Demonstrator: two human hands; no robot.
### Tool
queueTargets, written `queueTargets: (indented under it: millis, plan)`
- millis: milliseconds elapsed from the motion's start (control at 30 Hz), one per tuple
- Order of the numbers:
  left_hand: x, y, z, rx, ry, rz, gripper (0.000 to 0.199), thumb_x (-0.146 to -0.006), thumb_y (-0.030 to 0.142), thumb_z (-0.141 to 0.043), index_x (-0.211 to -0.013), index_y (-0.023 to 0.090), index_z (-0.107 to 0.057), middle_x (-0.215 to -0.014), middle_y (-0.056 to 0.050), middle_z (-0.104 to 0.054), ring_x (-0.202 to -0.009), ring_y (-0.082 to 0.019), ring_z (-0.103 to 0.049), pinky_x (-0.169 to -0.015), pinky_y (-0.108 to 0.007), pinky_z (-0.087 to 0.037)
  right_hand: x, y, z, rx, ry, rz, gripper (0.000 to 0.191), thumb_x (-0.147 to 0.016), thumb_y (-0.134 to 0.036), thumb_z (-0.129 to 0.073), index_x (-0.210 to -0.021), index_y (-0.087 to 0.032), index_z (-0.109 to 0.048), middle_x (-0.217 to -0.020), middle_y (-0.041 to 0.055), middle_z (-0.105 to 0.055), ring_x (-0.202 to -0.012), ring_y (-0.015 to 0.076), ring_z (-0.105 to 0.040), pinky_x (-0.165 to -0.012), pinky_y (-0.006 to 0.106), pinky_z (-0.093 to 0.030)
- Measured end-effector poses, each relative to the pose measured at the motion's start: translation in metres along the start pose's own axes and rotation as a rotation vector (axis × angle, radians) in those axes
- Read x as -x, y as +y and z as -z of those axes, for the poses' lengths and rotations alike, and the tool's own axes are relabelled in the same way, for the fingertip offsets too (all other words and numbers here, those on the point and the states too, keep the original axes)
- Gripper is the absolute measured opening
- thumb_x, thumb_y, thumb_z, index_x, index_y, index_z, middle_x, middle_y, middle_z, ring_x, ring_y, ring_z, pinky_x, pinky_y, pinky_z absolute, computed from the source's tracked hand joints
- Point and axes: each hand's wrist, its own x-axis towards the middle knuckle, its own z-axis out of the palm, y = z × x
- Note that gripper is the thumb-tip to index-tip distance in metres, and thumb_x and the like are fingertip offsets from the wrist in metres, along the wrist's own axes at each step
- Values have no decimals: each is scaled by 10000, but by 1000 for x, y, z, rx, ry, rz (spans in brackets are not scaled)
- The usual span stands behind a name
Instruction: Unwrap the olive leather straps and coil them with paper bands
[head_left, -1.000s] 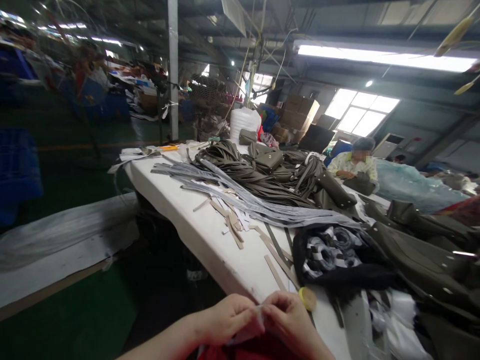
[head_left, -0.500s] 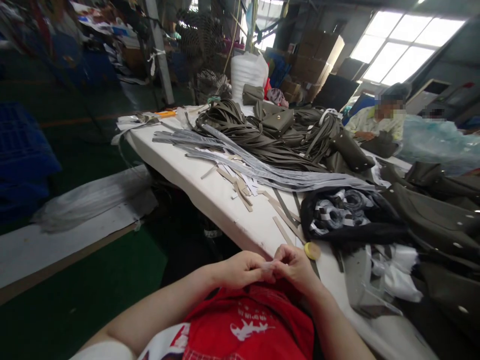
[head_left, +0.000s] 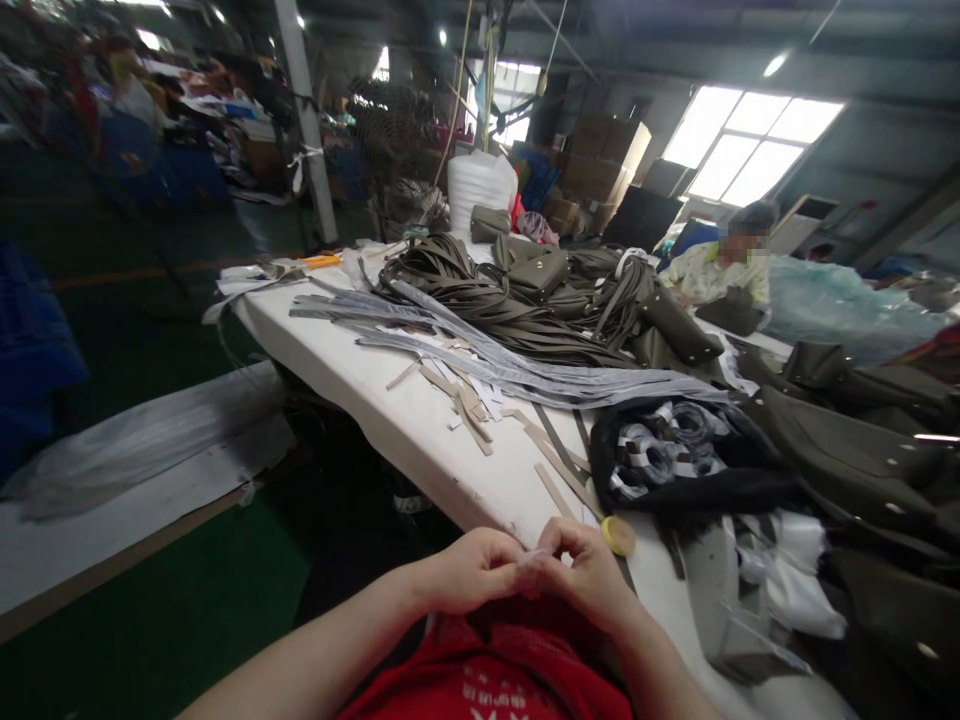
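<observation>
Just in front of the table's near edge, my left hand (head_left: 480, 570) and my right hand (head_left: 581, 565) meet over my red apron (head_left: 487, 675). Pinched between the fingertips of both is a small piece of clear plastic (head_left: 534, 560); its exact shape is too small to tell. A yellow tape roll (head_left: 618, 536) lies beside my right hand on the white table (head_left: 397, 410). Beige strips (head_left: 472, 420) are scattered further up the tabletop.
Dark straps (head_left: 480, 290) and grey plastic-wrapped strips (head_left: 555, 380) cover the table's far part. A black bag (head_left: 697, 480) with coils stands right, beside a grey bin (head_left: 712, 600) and dark bags (head_left: 840, 430). A person (head_left: 720, 270) sits across at the right.
The view has tilted up slightly and turned right, so the table sits lower and further left. Both hands remain together at the clear plastic, with only small finger shifts.
</observation>
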Motion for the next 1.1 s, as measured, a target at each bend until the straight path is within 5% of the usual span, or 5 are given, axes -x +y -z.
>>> queueTargets:
  millis: [200,367,600,867,1100]
  plan:
    - [-53,-32,32,-429,211,99,405,-974,375,-386,-833,152,-693,-796,-18,-689,-748,-144,-604,-714,-217,-451,-56,6,43,232,-30,78,169,-804,-328,-669,-897,-190,-638,-793,8,-669,-697,147,-599,-651,250,-471]
    - [-104,-59,57,-776,470,291,392,-976,277,-297,-869,152,-653,-939,-118,-692,-916,-235,-634,-853,-346,-448,-174,34,123,636,152,-132,213,-910,-345,-556,-972,-178,-673,-935,43,-710,-860,181,-649,-803,293,-491]
    - [-110,-94,56,-967,562,270,327,-977,219,-302,-875,185,-610,-901,-80,-678,-861,-210,-634,-805,-323,-462,-310,99,209,871,296,-453,296,-942,-347,-575,-1180,-170,-592,-1217,91,-603,-1043,223,-611,-894,444,-518]
    - [-113,-114,55,-1020,609,198,239,-930,200,-359,-827,203,-575,-861,-72,-674,-773,-211,-628,-715,-322,-468,-352,148,217,985,198,-582,294,-938,-337,-586,-1175,-163,-596,-1203,96,-607,-1021,217,-619,-871,422,-533]
    - [-112,-108,56,-996,588,256,264,-945,221,-334,-852,212,-581,-911,-79,-684,-824,-239,-647,-752,-357,-491,-345,134,228,1037,173,-527,316,-929,-343,-598,-1179,-150,-592,-1203,103,-605,-1025,224,-619,-870,419,-532]
